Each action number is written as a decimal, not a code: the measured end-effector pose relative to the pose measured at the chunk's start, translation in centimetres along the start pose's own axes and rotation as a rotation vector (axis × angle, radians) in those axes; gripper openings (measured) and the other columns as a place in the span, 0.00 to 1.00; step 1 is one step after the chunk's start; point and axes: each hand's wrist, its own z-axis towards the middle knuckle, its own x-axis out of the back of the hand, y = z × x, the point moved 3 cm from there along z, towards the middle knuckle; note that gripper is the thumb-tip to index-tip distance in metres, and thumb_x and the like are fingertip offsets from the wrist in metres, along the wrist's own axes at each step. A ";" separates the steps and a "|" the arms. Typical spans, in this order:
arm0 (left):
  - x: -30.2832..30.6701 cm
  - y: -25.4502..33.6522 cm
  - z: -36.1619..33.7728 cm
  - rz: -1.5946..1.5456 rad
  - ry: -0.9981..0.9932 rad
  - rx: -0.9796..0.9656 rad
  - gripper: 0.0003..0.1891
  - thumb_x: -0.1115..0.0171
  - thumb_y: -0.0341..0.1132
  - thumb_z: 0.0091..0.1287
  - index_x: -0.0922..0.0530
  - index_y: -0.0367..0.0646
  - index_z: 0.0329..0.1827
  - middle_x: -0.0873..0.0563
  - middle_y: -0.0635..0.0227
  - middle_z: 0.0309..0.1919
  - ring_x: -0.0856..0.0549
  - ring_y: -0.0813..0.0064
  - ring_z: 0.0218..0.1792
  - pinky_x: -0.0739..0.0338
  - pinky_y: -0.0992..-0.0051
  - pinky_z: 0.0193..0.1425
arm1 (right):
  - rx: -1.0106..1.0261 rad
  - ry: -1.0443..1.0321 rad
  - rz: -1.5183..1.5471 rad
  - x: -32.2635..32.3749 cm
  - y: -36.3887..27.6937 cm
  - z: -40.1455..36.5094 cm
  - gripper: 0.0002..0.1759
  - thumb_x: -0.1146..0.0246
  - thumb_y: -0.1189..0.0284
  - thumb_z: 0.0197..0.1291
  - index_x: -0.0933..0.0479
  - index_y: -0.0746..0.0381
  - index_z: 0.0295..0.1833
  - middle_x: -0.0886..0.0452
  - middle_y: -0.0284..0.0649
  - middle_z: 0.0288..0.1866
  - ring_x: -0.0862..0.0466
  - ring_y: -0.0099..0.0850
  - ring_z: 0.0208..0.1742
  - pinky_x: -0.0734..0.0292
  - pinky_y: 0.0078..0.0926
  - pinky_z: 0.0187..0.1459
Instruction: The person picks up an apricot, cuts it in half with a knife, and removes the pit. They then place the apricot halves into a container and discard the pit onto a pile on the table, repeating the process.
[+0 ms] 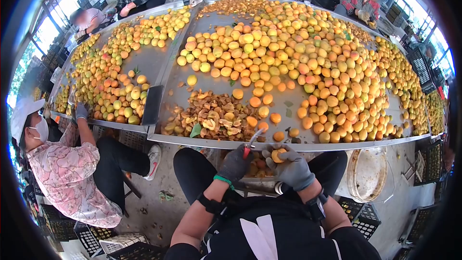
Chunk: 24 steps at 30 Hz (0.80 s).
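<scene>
Just below the table edge, left hand: grey-gloved left hand [234, 164], fingers curled tightly round a red-handled tool with a curved metal tip [247, 150]; tip angled up and right, over the edge.
Right hand: grey-gloved right hand [294, 167], pinching a round yellow-orange fruit [277, 155] between thumb and fingers; whole or cut, cannot tell.
Forearms: both slanting inward from below, hands side by side with a narrow gap. Green cuff [223, 179] at left wrist, dark wrist device [316, 204] at right.
Held fruit: low centre, just outside the shiny metal table's near rim [332, 146].
Cut heap: brown-orange split fruit pieces [211, 115] on the table, ahead and left of the tool; a green leaf [195, 130] on its near side.
Whole fruit: broad yellow-orange pile [346, 96], filling the right and far parts; a few loose ones ahead of the hands.
In the way: both gloves partly hide the fruit below the rim [260, 167].
Left divider: flat black rectangular slab [153, 104].
Floor, right: round whitish bucket [368, 175].
Count: tool 1, held fruit 1, slab 1, bucket 1, other people 5, nearest in a pink patterned shirt [72, 183]; pile too many to count.
</scene>
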 end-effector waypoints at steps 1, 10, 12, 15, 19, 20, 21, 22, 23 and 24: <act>0.1 -0.2 0.2 0.001 -0.002 -0.001 0.14 0.38 0.39 0.63 0.24 0.42 0.49 0.16 0.49 0.35 0.15 0.49 0.37 0.21 0.56 0.41 | -0.008 -0.051 0.062 -1.1 -0.7 -0.3 0.22 0.51 0.80 0.61 0.32 0.65 0.62 0.28 0.47 0.63 0.28 0.42 0.65 0.29 0.42 0.64; 3.3 3.3 -1.1 -1.130 -0.146 0.224 0.04 0.38 0.31 0.68 0.23 0.46 0.43 0.23 0.74 0.21 0.25 0.83 0.18 0.34 0.82 0.18 | -0.149 -0.204 -0.195 -0.3 -0.3 0.1 0.18 0.46 0.69 0.65 0.26 0.66 0.58 0.23 0.49 0.58 0.19 0.39 0.54 0.20 0.35 0.52; 3.6 3.9 -1.2 -1.413 -0.205 0.083 0.05 0.37 0.29 0.67 0.24 0.46 0.42 0.25 0.73 0.20 0.28 0.83 0.15 0.37 0.83 0.14 | -0.246 -0.163 -0.289 -0.1 0.8 0.0 0.19 0.46 0.68 0.66 0.26 0.66 0.58 0.22 0.49 0.57 0.18 0.39 0.53 0.20 0.34 0.51; 3.2 3.7 -1.1 -1.501 -0.306 0.050 0.05 0.38 0.28 0.66 0.25 0.45 0.41 0.25 0.72 0.20 0.27 0.81 0.16 0.36 0.82 0.15 | -0.499 -0.372 -0.173 -0.9 3.3 -1.0 0.19 0.46 0.63 0.71 0.26 0.65 0.58 0.20 0.46 0.54 0.17 0.34 0.52 0.20 0.29 0.53; 2.3 4.2 -1.1 -1.663 -0.363 -0.128 0.05 0.39 0.27 0.66 0.25 0.44 0.41 0.23 0.68 0.25 0.24 0.77 0.21 0.32 0.78 0.18 | -0.274 -0.221 -0.486 -0.3 4.6 -0.8 0.18 0.44 0.62 0.71 0.26 0.64 0.57 0.19 0.42 0.52 0.16 0.31 0.50 0.20 0.27 0.53; 2.2 4.6 -1.2 -1.663 -0.363 -0.128 0.05 0.39 0.27 0.66 0.25 0.44 0.41 0.23 0.68 0.25 0.24 0.77 0.21 0.32 0.78 0.18 | -0.270 -0.157 -0.526 -2.3 3.4 -1.2 0.16 0.42 0.63 0.69 0.25 0.63 0.55 0.19 0.40 0.50 0.17 0.29 0.49 0.20 0.25 0.50; 2.3 4.9 -1.2 -1.617 -0.266 -0.156 0.06 0.39 0.27 0.66 0.25 0.44 0.43 0.22 0.68 0.26 0.23 0.76 0.22 0.31 0.77 0.19 | -0.265 -0.094 -0.565 -3.6 2.6 -1.5 0.14 0.41 0.65 0.68 0.25 0.62 0.53 0.19 0.37 0.47 0.17 0.27 0.49 0.19 0.23 0.47; 2.4 5.1 -1.1 -1.567 -0.169 -0.182 0.08 0.39 0.26 0.66 0.24 0.45 0.45 0.22 0.67 0.27 0.23 0.75 0.24 0.30 0.76 0.20 | -0.266 -0.096 -0.566 -3.5 2.6 -1.3 0.14 0.41 0.65 0.68 0.25 0.62 0.53 0.19 0.37 0.47 0.17 0.27 0.49 0.19 0.23 0.47; 2.2 5.2 -0.9 -1.567 -0.166 -0.182 0.08 0.39 0.26 0.66 0.24 0.45 0.45 0.22 0.67 0.27 0.23 0.75 0.24 0.30 0.76 0.20 | -0.305 -0.090 -0.440 -3.3 2.7 -1.2 0.12 0.40 0.65 0.68 0.25 0.61 0.51 0.19 0.35 0.45 0.17 0.25 0.47 0.20 0.21 0.42; 2.0 4.8 -0.4 -1.586 -0.054 -0.090 0.10 0.39 0.26 0.65 0.24 0.45 0.49 0.22 0.68 0.27 0.23 0.76 0.23 0.30 0.77 0.20 | -0.343 -0.083 -0.316 -3.1 2.9 -1.0 0.11 0.39 0.66 0.67 0.25 0.59 0.49 0.20 0.33 0.43 0.17 0.23 0.45 0.21 0.19 0.38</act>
